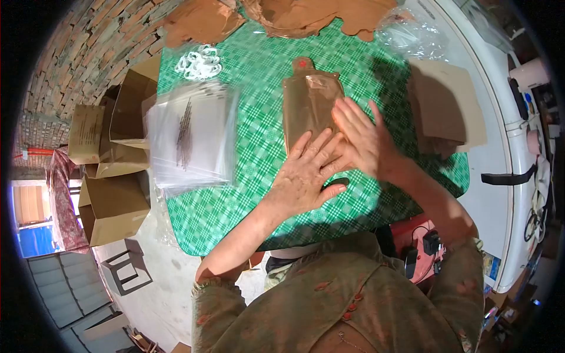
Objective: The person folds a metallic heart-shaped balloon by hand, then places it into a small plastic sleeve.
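A flat brown item (310,103), apparently folded and with a shiny surface like clear film, lies on the green checked tablecloth (259,147). From its far end sticks a rounded tab with a red mark (303,63). My left hand (306,173) rests on the near part of the item, palm down, with the fingers spread. Along the item's right edge is my right hand (371,138), its fingers stretched out and the thumb raised. The two hands overlap near the left fingertips. Both cover the item's near end. A small dark object (336,182) shows partly beside my left thumb.
A stack of clear plastic bags (197,135) lies left, with white loops (199,62) beyond it. Brown fabric-like pieces (306,15) line the far edge. Brown flat sheets (444,106) and crumpled plastic (412,35) lie right. Open cardboard boxes (115,206) stand left of the table.
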Available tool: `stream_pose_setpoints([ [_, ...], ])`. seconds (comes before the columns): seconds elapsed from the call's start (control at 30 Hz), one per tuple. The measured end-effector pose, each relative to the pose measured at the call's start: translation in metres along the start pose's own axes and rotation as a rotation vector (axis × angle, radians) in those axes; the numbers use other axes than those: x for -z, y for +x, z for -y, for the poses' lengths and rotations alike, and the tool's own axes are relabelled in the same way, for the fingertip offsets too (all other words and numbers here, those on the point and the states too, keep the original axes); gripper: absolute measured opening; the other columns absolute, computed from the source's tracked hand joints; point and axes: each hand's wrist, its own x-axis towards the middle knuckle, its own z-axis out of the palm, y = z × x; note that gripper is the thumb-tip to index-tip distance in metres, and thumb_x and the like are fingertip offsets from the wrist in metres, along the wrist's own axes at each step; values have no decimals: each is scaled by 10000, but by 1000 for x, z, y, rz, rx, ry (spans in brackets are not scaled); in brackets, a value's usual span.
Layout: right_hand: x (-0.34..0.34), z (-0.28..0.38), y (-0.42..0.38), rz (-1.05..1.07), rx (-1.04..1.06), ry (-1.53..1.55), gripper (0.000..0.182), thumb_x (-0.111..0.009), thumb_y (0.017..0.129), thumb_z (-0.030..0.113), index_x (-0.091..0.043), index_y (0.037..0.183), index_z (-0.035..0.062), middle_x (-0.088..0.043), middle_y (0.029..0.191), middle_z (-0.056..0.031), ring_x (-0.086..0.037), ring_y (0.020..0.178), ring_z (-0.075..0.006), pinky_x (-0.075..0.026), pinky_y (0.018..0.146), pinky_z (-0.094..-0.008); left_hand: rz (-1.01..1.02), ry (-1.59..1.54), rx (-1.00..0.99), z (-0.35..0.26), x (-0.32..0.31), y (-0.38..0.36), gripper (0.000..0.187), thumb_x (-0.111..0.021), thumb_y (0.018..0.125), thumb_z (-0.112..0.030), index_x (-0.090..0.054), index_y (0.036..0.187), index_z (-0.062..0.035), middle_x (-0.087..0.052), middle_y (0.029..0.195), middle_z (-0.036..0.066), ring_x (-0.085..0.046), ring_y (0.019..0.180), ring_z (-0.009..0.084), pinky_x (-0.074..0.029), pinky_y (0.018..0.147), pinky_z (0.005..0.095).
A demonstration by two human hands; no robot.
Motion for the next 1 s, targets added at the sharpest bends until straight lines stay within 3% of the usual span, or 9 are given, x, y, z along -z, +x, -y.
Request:
stream_pose_setpoints([
  [0.1, -10, -29, 19, -82, 9, -88, 600, -590, 996, 328, -495, 1473, -25, -440, 1589, -175, -342, 1515, -317, -153, 1229, -597, 56, 35, 16, -2, 3, 1, 641, -512, 1017, -571, -430, 1583, -281, -331, 1662, 120, -266, 1548, 361, -170, 1269, 568],
  [0.23, -5, -50, 22, -197, -50, -207, 561, -625, 976, 289, -524, 1436, -16, -468, 1541, -157, -357, 1472, -307, -237, 1200, -595, 39, 81, -2, -1, 2, -1, 649, -517, 1012, -576, -429, 1582, -278, -329, 1662, 124, -259, 1547, 383, -170, 1269, 572],
  [0.3, 13, -34, 12, -106, -102, -181, 559, -638, 966, 268, -523, 1444, 2, -452, 1558, -140, -340, 1486, -303, -230, 1208, -594, 20, 84, -5, -2, 2, -2, 667, -520, 1009, -582, -418, 1588, -268, -328, 1661, 131, -252, 1548, 395, -170, 1269, 574],
  [0.43, 20, -11, -17, 6, -74, -107, 567, -658, 947, 237, -521, 1461, 39, -428, 1585, -105, -310, 1512, -297, -210, 1224, -596, 10, 52, 6, -2, 5, -1, 803, -545, 979, -622, -366, 1607, -155, -296, 1671, 166, -216, 1558, 413, -162, 1274, 561],
  [0.6, 22, -4, -26, -11, -67, -41, 563, -642, 955, 264, -529, 1462, 45, -447, 1581, -89, -306, 1522, -292, -161, 1241, -594, 4, 33, 36, -3, 6, -1, 942, -558, 950, -668, -305, 1616, -51, -248, 1682, 206, -193, 1566, 414, -152, 1282, 538],
  [1.0, 10, -11, -23, -2, 104, 113, 454, -593, 973, 268, -621, 1368, 47, -545, 1498, -112, -358, 1519, -302, -122, 1260, -586, 6, -30, 55, -2, 9, 2, 927, -521, 970, -660, -282, 1624, -48, -254, 1675, 223, -215, 1562, 408, -163, 1281, 529],
])
